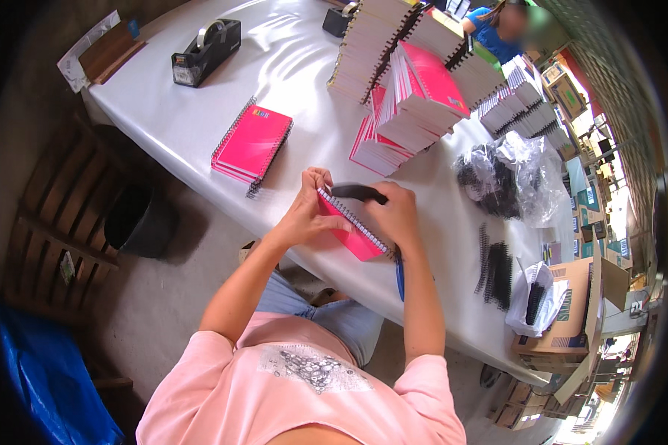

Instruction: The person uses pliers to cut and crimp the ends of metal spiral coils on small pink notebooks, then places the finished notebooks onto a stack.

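My left hand (309,211) is closed on a pink spiral notebook (358,245), its thumb across the cover and its fingers at the upper end of the binding. The notebook lies slanted near the table's front edge, with a light-looking coil along its upper right side. A tool with a curved black handle (360,193) is gripped in my right hand (395,213); its tip reaches the coil's upper end, beside my left fingers. What its working end looks like is hidden. Below my right wrist, a narrow blue object (400,278) shows partly at the table edge.
Pink spiral notebooks (252,141) form a small pile on the white table (178,141). A tape dispenser (208,52) stands farther back. Tall notebook stacks (423,93), a plastic bag with black coils (508,178), loose coils (495,267) and a cardboard box (564,304) occupy the right.
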A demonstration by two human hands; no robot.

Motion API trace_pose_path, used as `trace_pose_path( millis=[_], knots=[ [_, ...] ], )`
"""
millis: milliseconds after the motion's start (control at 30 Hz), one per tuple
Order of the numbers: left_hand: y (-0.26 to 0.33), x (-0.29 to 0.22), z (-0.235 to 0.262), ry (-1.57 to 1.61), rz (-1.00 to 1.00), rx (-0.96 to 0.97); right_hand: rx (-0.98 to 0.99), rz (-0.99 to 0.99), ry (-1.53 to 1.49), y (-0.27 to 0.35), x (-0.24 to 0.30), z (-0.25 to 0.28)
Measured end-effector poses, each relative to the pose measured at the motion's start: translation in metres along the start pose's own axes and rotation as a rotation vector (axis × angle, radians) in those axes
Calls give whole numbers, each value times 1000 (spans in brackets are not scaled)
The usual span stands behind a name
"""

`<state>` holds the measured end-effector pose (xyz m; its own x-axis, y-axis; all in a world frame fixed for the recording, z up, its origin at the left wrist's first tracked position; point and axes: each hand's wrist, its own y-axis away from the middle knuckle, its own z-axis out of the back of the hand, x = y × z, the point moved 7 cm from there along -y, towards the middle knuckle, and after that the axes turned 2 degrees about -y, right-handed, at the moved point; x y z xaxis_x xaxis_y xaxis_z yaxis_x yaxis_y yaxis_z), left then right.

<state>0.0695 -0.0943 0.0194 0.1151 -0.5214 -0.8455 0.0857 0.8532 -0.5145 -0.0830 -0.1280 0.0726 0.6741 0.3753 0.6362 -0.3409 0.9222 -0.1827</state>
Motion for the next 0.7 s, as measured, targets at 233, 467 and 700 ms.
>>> trace_pose_path(
  millis=[233, 467, 700],
  knots=[
    [14, 3, 15, 395, 195, -305, -403, -249, 429, 80, -86, 80],
    [25, -28, 18, 213, 65, -552, -217, -251, 735, 161, -34, 4],
    [29, -65, 17, -179, -251, -517, -362, -20, -88, 130, 55, 19]
  ],
)
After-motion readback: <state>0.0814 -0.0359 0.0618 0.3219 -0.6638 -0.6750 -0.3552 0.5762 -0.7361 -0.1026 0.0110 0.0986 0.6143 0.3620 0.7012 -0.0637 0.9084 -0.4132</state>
